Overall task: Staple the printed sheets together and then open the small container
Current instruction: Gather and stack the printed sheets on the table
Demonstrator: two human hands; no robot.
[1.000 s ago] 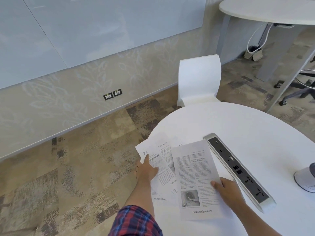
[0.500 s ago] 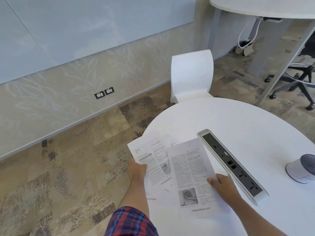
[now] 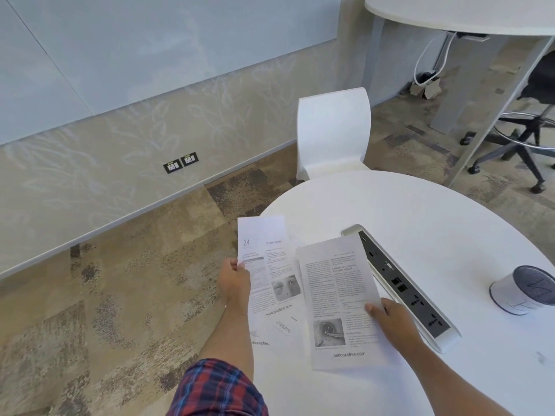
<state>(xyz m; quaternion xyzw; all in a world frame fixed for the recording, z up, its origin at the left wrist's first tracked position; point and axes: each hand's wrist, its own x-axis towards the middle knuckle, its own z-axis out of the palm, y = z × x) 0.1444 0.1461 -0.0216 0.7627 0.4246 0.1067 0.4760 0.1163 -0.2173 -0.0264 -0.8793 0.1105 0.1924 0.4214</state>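
Observation:
My left hand [image 3: 235, 283] pinches the left edge of a printed sheet marked 24 [image 3: 267, 265] and holds it raised over the table's left rim. Beneath it another printed sheet [image 3: 271, 334] lies flat on the round white table [image 3: 420, 205]. My right hand [image 3: 390, 322] grips the right edge of a third printed sheet [image 3: 336, 298], which shows an eye picture near its bottom. A small white container with a grey lid [image 3: 524, 289] lies tilted at the table's right edge, well clear of both hands. No stapler is in view.
A long silver power socket strip [image 3: 402, 283] runs diagonally across the table just right of my right hand. A white chair [image 3: 332, 130] stands behind the table. Another table [image 3: 450, 13] and a black wheeled stool [image 3: 528, 136] are at the back right.
My left hand has lifted the sheet marked 24 up and to the left, away from the other pages. My right hand keeps hold of the right sheet. The camera view has shifted slightly.

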